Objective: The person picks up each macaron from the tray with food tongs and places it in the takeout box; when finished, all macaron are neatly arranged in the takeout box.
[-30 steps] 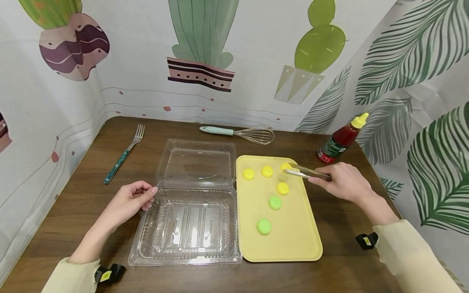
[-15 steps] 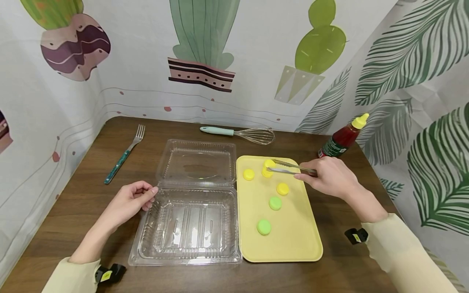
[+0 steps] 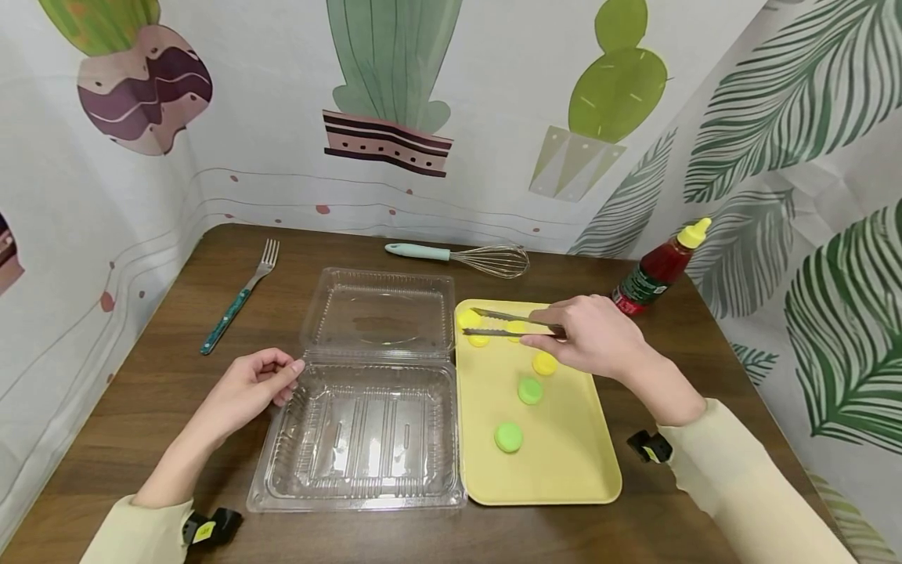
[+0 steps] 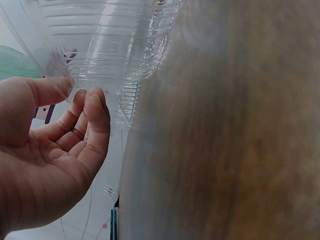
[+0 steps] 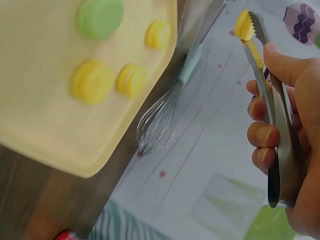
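Observation:
My right hand (image 3: 602, 337) grips metal tongs (image 5: 285, 155) over the far left part of the yellow tray (image 3: 564, 470). Between the serrated tips sits a yellow macaron (image 5: 244, 26), held above the tray. Under and near the tongs lie 3 yellow macarons, the front one (image 3: 544, 363) in plain view, the others partly covered by the tongs in the head view. Two green macarons (image 3: 508, 437) rest nearer the front. My left hand (image 3: 250, 384) pinches the left rim of a clear plastic container (image 4: 110, 45), whose lid (image 3: 380, 313) lies folded back.
A whisk (image 3: 458, 257) lies behind the lid and tray. Off to the left is a fork (image 3: 236, 305) with a teal handle. A red sauce bottle (image 3: 655, 270) with a yellow cap stands at the back right. Patterned cloth (image 3: 493, 78) hangs behind the table.
My right hand has moved left with the tongs, carrying a yellow macaron from the tray's far right to its far left edge. My left hand has stayed at the container rim.

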### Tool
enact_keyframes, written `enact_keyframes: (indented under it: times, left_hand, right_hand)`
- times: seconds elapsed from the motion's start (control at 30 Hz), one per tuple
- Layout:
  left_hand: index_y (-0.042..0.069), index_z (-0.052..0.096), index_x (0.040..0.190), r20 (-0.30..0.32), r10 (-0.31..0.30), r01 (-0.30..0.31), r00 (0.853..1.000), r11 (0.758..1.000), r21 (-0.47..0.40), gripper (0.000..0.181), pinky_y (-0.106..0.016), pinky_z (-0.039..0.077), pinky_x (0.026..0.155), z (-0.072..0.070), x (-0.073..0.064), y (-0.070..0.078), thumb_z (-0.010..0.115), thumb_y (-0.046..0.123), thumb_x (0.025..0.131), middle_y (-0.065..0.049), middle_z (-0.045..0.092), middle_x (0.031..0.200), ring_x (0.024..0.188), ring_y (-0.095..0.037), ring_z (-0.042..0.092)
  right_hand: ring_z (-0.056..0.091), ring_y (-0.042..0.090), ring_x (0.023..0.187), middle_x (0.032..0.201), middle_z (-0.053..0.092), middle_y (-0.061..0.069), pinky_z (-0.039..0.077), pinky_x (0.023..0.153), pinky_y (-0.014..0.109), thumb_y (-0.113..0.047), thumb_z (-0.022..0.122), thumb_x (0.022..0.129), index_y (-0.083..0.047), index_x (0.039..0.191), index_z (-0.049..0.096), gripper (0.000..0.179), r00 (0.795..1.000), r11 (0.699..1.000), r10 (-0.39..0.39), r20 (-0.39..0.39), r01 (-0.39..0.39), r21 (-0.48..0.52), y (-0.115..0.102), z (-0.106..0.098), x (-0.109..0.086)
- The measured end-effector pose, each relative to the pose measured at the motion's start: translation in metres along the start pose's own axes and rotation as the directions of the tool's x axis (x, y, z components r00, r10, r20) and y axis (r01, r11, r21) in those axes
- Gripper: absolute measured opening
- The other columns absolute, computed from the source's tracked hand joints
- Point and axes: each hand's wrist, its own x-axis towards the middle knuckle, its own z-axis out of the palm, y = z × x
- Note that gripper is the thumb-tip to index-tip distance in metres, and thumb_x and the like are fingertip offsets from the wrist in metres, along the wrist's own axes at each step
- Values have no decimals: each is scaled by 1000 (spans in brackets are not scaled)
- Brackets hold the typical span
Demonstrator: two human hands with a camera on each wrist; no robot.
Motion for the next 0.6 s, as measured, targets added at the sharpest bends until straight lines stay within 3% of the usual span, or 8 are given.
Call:
enact_keyframes:
  times: [0.2, 0.6]
  left_hand:
    - [-6, 60, 99, 2, 11, -11, 1000, 1000, 6, 28, -29, 53, 60, 0, -1, 1, 61, 21, 102, -10, 62, 79, 65, -15, 60]
    - [-6, 60, 100, -4, 14, -14, 1000, 1000, 3, 27, -30, 54, 59, 0, 1, -2, 61, 21, 101, -9, 62, 77, 64, -15, 60]
  right_hand:
    - [40, 2, 50, 66, 53, -16, 33, 44, 25, -38, 76, 89, -20, 87, 72, 19, 996, 996, -89, -9, 89, 9, -16, 6, 17]
    - [37, 0, 50, 59, 37, -15, 32, 44, 25, -43, 72, 91, -21, 75, 58, 30, 981, 981, -195, 20, 196, -17, -52, 23, 44]
